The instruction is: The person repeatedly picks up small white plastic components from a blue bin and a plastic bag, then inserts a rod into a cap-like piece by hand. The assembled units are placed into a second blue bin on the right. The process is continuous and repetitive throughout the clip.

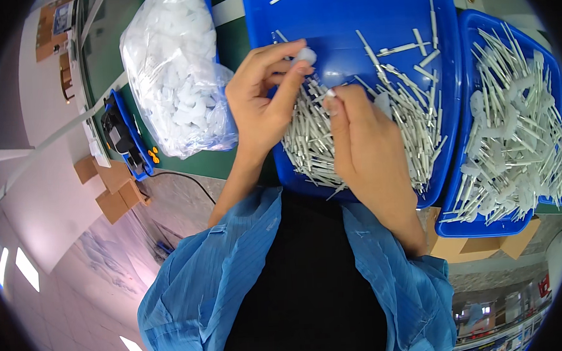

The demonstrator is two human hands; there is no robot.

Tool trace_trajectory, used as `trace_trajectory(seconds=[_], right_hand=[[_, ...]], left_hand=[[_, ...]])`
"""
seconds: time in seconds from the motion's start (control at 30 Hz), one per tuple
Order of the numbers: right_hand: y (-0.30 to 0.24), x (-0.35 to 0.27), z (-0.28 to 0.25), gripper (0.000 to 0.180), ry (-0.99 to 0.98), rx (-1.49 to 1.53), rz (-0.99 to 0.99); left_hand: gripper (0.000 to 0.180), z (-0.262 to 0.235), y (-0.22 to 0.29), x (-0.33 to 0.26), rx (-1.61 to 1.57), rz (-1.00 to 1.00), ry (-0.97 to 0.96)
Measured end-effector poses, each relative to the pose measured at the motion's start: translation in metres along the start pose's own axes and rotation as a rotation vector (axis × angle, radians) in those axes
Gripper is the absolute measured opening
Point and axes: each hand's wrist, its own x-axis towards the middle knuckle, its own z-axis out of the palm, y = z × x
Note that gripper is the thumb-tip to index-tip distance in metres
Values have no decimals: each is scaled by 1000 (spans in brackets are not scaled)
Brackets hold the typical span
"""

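Note:
Above a large blue tray (343,21), my left hand (258,100) pinches a small translucent white plastic piece (308,56) between thumb and fingertips. Just to the right and nearer to me, my right hand (371,145) is closed, thumb against forefinger, on a thin white rod (331,93); only its end shows clearly. The two hands are close but apart. Beneath them lies a heap of thin white-and-metal rods (315,151), with more rods (418,133) along the tray's right side. My right hand hides part of the heap.
On the left, a clear plastic bag (176,60) bulges with white plastic pieces. A second blue tray (487,227) at right holds many rods with white pieces among them. Farther left sits a small blue tray (141,145) with black items. Cardboard boxes (453,246) stand below the right tray.

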Motion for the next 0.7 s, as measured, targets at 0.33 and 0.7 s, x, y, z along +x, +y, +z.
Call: trace_trajectory(seconds=[0.33,0.7], right_hand=[[7,1,-9,8,-96,118,102],[-30,17,7,7,-85,-113,-4]], left_hand=[[24,-4,3,-8,-140,-63,25],[25,-19,2,-6,-418,-70,-19]])
